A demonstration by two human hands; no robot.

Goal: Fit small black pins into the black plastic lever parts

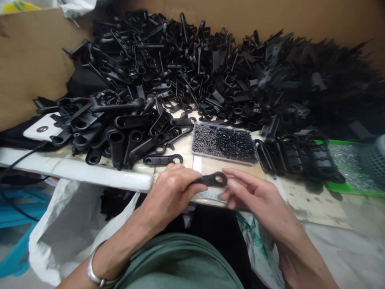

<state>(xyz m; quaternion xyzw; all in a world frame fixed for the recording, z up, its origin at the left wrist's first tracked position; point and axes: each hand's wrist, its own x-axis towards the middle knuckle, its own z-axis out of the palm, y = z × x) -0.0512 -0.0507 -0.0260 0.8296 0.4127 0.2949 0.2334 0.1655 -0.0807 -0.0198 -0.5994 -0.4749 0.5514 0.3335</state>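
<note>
Head view: two bare hands meet over the front edge of the table (120,177).
Part: one black arm (207,180) sits between the hands, on the near side of the screw box (225,159).
Pointing: its ring end faces the right hand, and its other end runs under the left hand's fingers.
Long axis: side to side across the person, close to level.
Left hand: the left hand (171,186) pinches the arm between thumb and fingers; one hand, one arm.
Right hand: the right hand (257,196) is loosely open, thumb and forefinger parted at the ring end; whether they touch it, I cannot tell.
Screw box: one, clear, filled with small dark pieces too many to count.
Loose arm: one (159,160) lies just beyond the left hand, ring end also to the right.
Heap: one big black heap (180,60), its parts past counting.
Row: several black parts (293,154) packed side by side right of the box; exact number unclear.
Right end: one green tray (337,187) of small shiny pieces, one basket (373,160).
Left end: one white device (49,130).
Wrist: one bangle (93,267), on the left.
</note>
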